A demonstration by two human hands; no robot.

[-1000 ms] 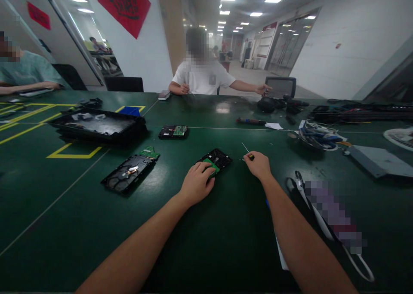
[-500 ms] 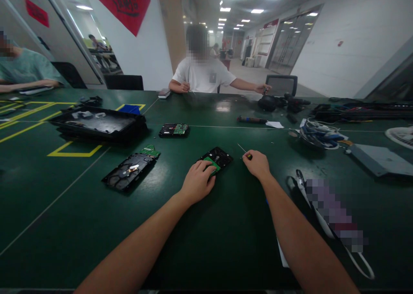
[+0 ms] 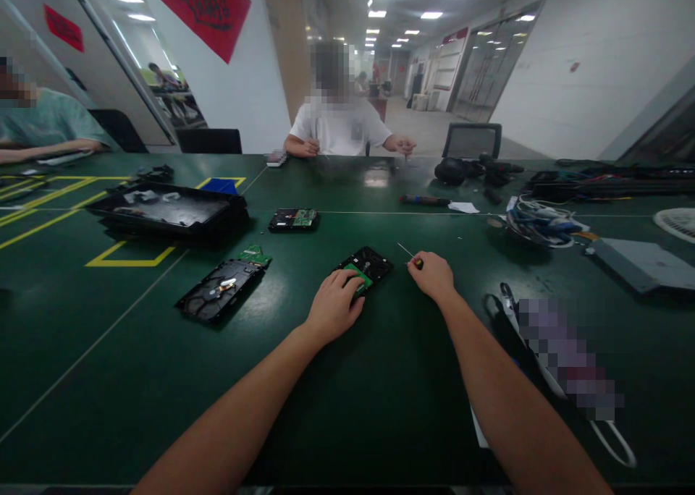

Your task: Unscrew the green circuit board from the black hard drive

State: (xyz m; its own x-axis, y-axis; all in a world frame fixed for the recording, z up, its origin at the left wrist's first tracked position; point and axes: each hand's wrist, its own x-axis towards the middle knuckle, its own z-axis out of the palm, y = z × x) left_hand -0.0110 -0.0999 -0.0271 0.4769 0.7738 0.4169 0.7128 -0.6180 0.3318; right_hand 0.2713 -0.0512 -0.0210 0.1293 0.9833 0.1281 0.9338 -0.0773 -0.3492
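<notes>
A black hard drive (image 3: pixel 374 262) with a green circuit board lies on the table before me. My left hand (image 3: pixel 337 299) rests over its near left part, fingers bent across the board and thumb at the near edge, hiding that end. Just to the right, my right hand (image 3: pixel 431 274) is closed around the handle of a small screwdriver (image 3: pixel 407 252). The thin shaft points up and left, apart from the drive. Another hard drive (image 3: pixel 222 289) lies open at the left, a loose green board (image 3: pixel 253 255) at its far end. Farther back sits a third hard drive (image 3: pixel 294 219).
Black trays (image 3: pixel 168 205) are stacked at the left. A cable bundle (image 3: pixel 543 223), grey metal box (image 3: pixel 641 263) and lanyard with a card (image 3: pixel 565 354) lie at the right. A dark-handled tool (image 3: pixel 423 200) is farther back. A co-worker in white (image 3: pixel 347 126) sits opposite.
The co-worker opposite has drawn an outstretched arm back from the black objects toward the body. My two hands stay almost where they were; the view has shifted slightly.
</notes>
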